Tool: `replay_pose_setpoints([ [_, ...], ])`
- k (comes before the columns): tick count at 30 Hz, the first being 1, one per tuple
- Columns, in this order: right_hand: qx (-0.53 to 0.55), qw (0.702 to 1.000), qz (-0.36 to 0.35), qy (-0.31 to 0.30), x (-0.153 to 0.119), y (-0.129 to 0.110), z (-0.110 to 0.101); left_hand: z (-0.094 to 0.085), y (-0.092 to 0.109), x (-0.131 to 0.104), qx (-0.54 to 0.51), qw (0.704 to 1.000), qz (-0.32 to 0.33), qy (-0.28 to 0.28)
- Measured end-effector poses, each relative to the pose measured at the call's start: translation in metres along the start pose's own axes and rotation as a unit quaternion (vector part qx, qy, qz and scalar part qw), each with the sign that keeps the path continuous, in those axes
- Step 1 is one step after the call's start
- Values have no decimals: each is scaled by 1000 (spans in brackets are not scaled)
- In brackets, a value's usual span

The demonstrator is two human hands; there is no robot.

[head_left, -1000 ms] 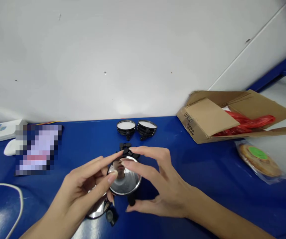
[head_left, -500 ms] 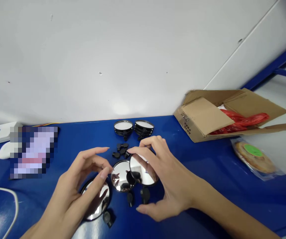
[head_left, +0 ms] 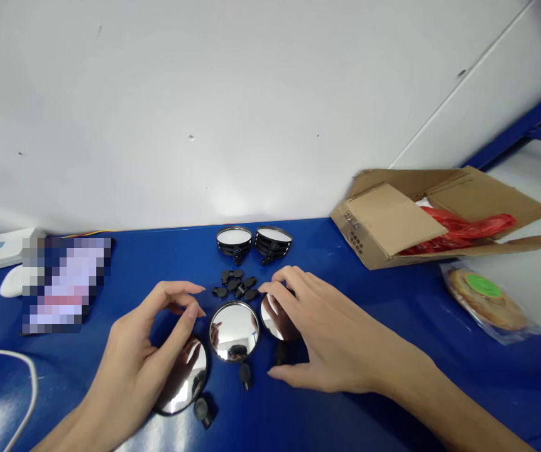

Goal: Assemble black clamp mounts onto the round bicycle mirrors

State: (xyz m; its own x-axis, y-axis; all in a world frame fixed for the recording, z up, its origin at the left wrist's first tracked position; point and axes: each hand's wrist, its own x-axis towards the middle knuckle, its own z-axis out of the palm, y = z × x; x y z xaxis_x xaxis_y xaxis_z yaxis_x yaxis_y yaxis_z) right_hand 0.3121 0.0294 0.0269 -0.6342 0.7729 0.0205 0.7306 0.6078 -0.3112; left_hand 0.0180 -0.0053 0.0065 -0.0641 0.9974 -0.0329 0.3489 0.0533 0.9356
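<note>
At the near side of a blue table (head_left: 157,251): one left mirror (head_left: 189,376), round, dark-rimmed, lying face up, with a black left joint piece (head_left: 203,410) just beside its near edge. Over this mirror, one left hand (head_left: 133,342), fingers curled, thumb and forefinger slightly apart, with nothing visible between them. Off to the left, one white cable (head_left: 33,383). Next, one middle mirror (head_left: 234,329), face up between the hands, with a black middle joint piece (head_left: 245,376) at its near edge. To its right, one right hand (head_left: 329,339), arched, thumb well apart from the fingers, above a partly hidden right mirror (head_left: 274,317); whether the fingers gripped it could not be told. Beyond the middle mirror, one cluster of small black pieces (head_left: 233,285), loose. Farther right, one wrapped round item (head_left: 482,298), green-labelled. Farther left, one pixelated panel (head_left: 70,282) beside a white mouse (head_left: 14,280). Toward the wall (head_left: 251,94), two stacks of mirrors (head_left: 234,237), side by side, and one open carton (head_left: 395,216) containing red plastic (head_left: 468,231).
</note>
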Motion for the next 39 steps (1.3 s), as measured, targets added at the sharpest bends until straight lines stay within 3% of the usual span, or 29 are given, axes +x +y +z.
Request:
replay_pose_setpoints([
  [11, -37, 999, 0, -27, 0, -5, 1, -1, -7, 5, 33, 998, -3, -46],
  [15, -30, 999, 9, -39, -1, -7, -1, 1, -3, 4, 26, 999, -19, -39],
  [24, -10, 1000, 8, -7, -5, -6, -3, 3, 3, 3, 47, 998, -21, -43],
  [29, -9, 1000, 9, -16, -5, -6, -3, -1, -10, 7, 123, 991, 57, -11],
  [34, -11, 999, 16, -31, -5, -6, -4, -2, -30, 13, 253, 954, 158, -29],
  [39, -10, 999, 16, -37, -4, -5, -4, 1, -36, 14, 297, 937, 182, -24],
])
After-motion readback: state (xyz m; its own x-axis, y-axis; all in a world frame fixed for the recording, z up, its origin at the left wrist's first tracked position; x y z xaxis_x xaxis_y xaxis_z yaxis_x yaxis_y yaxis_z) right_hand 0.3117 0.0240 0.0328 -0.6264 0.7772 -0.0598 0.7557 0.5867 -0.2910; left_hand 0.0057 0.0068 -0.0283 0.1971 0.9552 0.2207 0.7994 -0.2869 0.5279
